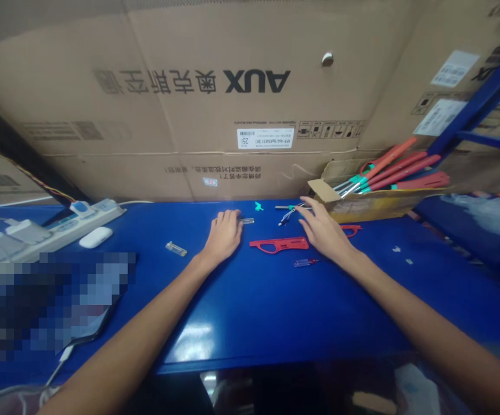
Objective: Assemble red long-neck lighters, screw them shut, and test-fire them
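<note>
- Centrally, we have our left hand (pixel 224 233) on the blue tabletop (pixel 241 311), its fingers curled down beside a clear plastic piece (pixel 246 221); we cannot tell whether they grip it.
- We hold our right hand (pixel 322 229) with fingers spread, thumb and index at the thin wires (pixel 287 215) and the slim metal tube (pixel 282 207); whether they pinch either, we cannot tell.
- Between our hands, nearer to us than the wires, we see the red handle shell (pixel 279 245) lying flat, its end just beside our right hand.
- Nearer still lies a small clear-and-red part (pixel 305 263).
- Beyond the shell, we find a green piece (pixel 258 206).
- Left of our left hand, we see another clear plastic piece (pixel 176 248).
- Behind our right hand stands a carton (pixel 375 213) of red-handled stick lighters (pixel 394 161).
</note>
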{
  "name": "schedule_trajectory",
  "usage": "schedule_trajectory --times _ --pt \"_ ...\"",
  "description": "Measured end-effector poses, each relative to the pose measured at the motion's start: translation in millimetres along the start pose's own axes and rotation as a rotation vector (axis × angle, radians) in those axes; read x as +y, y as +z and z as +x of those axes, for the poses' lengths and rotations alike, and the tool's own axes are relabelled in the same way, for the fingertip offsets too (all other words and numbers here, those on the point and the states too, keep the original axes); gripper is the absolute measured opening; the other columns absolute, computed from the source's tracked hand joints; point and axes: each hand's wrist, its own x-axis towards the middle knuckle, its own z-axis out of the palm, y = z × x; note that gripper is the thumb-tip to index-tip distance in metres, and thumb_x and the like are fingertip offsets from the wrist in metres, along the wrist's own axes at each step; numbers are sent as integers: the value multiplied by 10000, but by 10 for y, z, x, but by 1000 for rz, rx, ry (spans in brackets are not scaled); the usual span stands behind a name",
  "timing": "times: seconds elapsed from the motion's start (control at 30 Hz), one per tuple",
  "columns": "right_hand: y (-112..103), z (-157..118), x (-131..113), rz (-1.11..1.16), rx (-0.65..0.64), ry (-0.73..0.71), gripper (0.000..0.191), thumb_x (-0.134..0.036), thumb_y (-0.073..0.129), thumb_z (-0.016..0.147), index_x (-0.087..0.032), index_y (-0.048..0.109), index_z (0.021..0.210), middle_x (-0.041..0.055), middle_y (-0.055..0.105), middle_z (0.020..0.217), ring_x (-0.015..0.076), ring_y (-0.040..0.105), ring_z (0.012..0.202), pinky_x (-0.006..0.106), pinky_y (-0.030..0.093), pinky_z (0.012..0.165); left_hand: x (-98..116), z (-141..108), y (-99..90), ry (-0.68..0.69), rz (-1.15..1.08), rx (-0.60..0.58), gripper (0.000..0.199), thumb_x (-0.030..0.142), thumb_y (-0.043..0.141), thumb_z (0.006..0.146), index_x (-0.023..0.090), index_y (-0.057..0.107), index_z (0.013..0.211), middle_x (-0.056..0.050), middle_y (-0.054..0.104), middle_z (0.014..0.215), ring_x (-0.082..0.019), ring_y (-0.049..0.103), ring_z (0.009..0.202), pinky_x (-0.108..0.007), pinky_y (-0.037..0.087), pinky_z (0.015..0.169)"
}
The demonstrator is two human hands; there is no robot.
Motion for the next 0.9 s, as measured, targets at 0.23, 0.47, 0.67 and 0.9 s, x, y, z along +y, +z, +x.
schedule_trajectory --times 0.23,0.47,0.67,0.9 --pt "73 769 32 -163 -264 54 262 -246 557 990 -168 692 1201 166 677 1241 298 650 1143 491 524 1002 -19 52 -58 -120 -155 102 408 426 334 1059 174 490 1340 -150 651 1245 -338 570 1178 -504 447 995" --pt "161 1037 -54 -143 -400 66 314 -353 652 959 -185 651 1223 115 652 1250 237 659 1074 433 565 915 -16 55 -81 -117 -223 143 385 406 358 1058 158 485 1324 -150 660 1232 -336 569 1186 -509 418 1028" --pt "-115 1108 -317 2 -90 10 299 -331 552 990 -185 661 1227 122 706 1194 269 680 1041 431 526 934 59 22 -105 -24 -254 184 343 377 394 1055 174 487 1316 -134 652 1250 -306 558 1197 -475 406 1034" --pt "-219 947 -821 654 -23 -68 263 -416 660 901 -166 680 980 52 747 915 205 691 835 354 553 793 290 -52 -195 201 -372 203 306 382 438 1051 201 535 1278 -95 691 1238 -254 611 1145 -430 393 1057"
